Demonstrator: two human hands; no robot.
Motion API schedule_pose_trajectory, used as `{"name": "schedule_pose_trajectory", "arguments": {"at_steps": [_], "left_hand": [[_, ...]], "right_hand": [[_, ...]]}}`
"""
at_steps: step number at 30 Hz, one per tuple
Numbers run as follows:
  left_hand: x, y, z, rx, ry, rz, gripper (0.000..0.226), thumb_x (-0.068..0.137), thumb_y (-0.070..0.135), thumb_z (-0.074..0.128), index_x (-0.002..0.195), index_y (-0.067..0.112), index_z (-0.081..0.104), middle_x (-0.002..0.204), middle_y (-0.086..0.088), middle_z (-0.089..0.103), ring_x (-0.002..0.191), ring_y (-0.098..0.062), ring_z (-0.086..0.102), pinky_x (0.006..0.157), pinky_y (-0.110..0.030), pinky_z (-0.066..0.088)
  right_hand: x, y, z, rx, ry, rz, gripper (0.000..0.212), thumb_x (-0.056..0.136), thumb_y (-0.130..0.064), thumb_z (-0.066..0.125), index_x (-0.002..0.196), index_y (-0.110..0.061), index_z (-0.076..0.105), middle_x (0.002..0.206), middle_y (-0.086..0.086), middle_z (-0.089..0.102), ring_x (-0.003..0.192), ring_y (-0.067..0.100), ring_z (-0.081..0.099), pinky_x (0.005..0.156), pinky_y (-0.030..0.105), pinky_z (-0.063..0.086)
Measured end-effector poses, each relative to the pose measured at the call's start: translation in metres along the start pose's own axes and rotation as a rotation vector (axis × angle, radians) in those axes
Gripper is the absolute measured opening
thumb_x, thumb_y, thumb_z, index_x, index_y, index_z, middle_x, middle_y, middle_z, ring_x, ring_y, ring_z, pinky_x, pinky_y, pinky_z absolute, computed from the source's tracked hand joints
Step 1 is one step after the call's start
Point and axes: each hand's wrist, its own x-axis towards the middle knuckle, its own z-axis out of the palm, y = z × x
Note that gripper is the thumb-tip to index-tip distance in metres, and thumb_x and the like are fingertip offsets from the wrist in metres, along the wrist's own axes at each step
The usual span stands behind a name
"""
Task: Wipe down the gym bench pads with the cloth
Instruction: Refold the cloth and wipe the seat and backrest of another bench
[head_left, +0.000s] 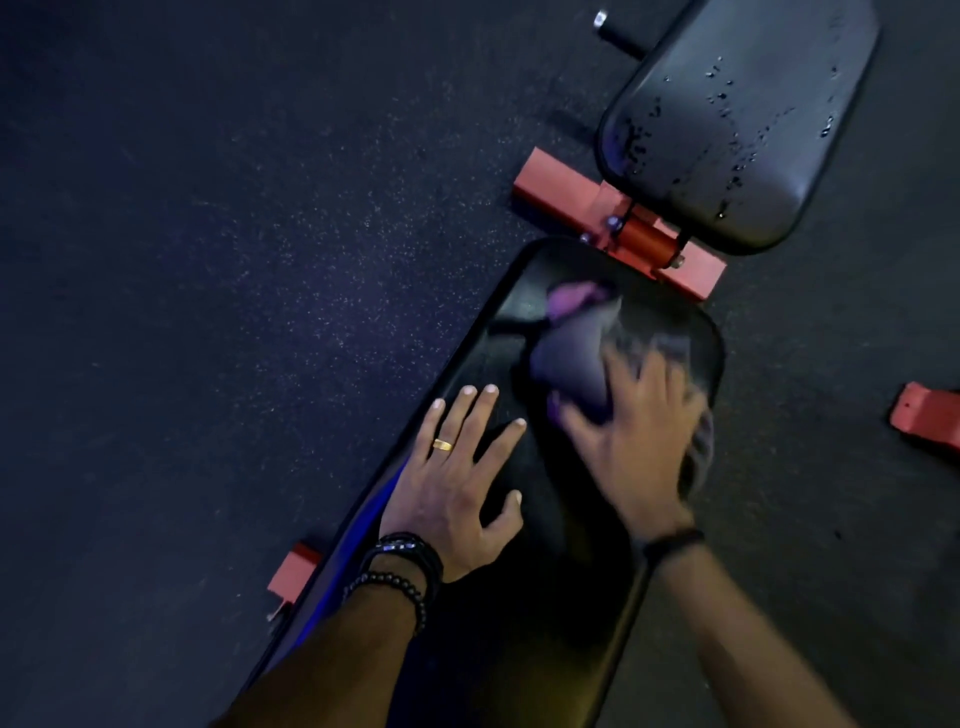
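A crumpled purple-grey cloth (571, 358) is pressed onto the long black padded bench pad (545, 519) by the flattened right hand (639, 441). The left hand (457, 483) is laid flat, fingers spread, grasping nothing.

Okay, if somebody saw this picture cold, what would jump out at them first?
Probably the right hand, blurred, pressing a purple cloth on the far end of the long black pad, with the left hand flat beside it. Beyond the red frame, the smaller pad is speckled with droplets.

Smeared by motion blur: right hand (636, 436) and crumpled purple-grey cloth (574, 364) under it, finger outlines unclear. Beyond right hand, red metal bracket (927, 418) cropped by frame edge. Both forearms cropped below.
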Motion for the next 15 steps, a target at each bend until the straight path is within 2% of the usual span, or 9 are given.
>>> {"name": "schedule_pose_trajectory", "arguments": {"at_steps": [2, 4, 7, 9, 10, 12, 15], "left_hand": [[0.000, 0.000, 0.001, 0.008, 0.020, 0.003, 0.069, 0.082, 0.048, 0.051, 0.145, 0.021, 0.041, 0.161, -0.014, 0.020, 0.150, -0.029, 0.013, 0.119, -0.053, 0.018], [0.000, 0.001, 0.001, 0.004, 0.021, 0.002, 0.069, 0.084, 0.049, 0.050, 0.147, 0.022, 0.039, 0.161, -0.013, 0.019, 0.151, -0.028, 0.012, 0.121, -0.052, 0.016], [0.001, 0.000, 0.002, 0.012, 0.034, 0.000, 0.068, 0.085, 0.049, 0.048, 0.147, 0.023, 0.037, 0.161, -0.012, 0.018, 0.150, -0.028, 0.013, 0.121, -0.051, 0.014], [0.001, 0.000, 0.002, 0.022, 0.027, -0.002, 0.068, 0.085, 0.049, 0.048, 0.147, 0.023, 0.037, 0.161, -0.011, 0.018, 0.150, -0.028, 0.013, 0.121, -0.051, 0.014], [0.000, 0.000, 0.003, 0.024, 0.024, -0.007, 0.068, 0.085, 0.049, 0.047, 0.147, 0.023, 0.036, 0.161, -0.011, 0.018, 0.150, -0.028, 0.013, 0.121, -0.051, 0.014], [-0.002, 0.000, 0.004, 0.024, 0.028, -0.010, 0.068, 0.086, 0.050, 0.045, 0.148, 0.024, 0.035, 0.162, -0.010, 0.017, 0.151, -0.027, 0.012, 0.121, -0.051, 0.014], [-0.003, 0.001, 0.005, 0.016, 0.040, -0.008, 0.068, 0.086, 0.050, 0.044, 0.148, 0.025, 0.036, 0.162, -0.010, 0.017, 0.151, -0.026, 0.012, 0.121, -0.051, 0.014]], "right_hand": [[-0.050, 0.012, -0.012, 0.005, -0.043, -0.043, 0.066, 0.067, -0.062, 0.061, 0.118, -0.020, 0.062, 0.118, 0.012, 0.056, 0.108, 0.031, 0.048, 0.086, 0.047, 0.037], [-0.039, 0.032, -0.011, -0.007, -0.045, 0.002, 0.065, 0.066, -0.061, 0.056, 0.112, -0.015, 0.063, 0.114, 0.015, 0.056, 0.105, 0.033, 0.049, 0.087, 0.049, 0.035], [0.047, 0.048, 0.004, -0.071, 0.049, 0.235, 0.064, 0.074, -0.058, 0.048, 0.115, -0.010, 0.059, 0.115, 0.021, 0.054, 0.111, 0.038, 0.046, 0.093, 0.056, 0.034], [0.099, 0.057, 0.012, -0.056, 0.002, 0.439, 0.066, 0.080, -0.057, 0.049, 0.127, -0.012, 0.055, 0.123, 0.022, 0.052, 0.119, 0.041, 0.043, 0.098, 0.059, 0.031], [0.111, 0.058, 0.013, -0.026, -0.015, 0.478, 0.067, 0.080, -0.058, 0.048, 0.129, -0.012, 0.054, 0.124, 0.023, 0.052, 0.121, 0.042, 0.042, 0.100, 0.060, 0.031], [0.091, 0.053, 0.008, -0.056, -0.029, 0.400, 0.071, 0.078, -0.060, 0.043, 0.127, -0.009, 0.054, 0.121, 0.025, 0.052, 0.119, 0.043, 0.044, 0.097, 0.059, 0.035], [-0.043, 0.023, -0.007, -0.013, -0.008, 0.229, 0.069, 0.074, -0.057, 0.049, 0.124, -0.010, 0.056, 0.122, 0.025, 0.053, 0.117, 0.042, 0.046, 0.091, 0.055, 0.036]]}}
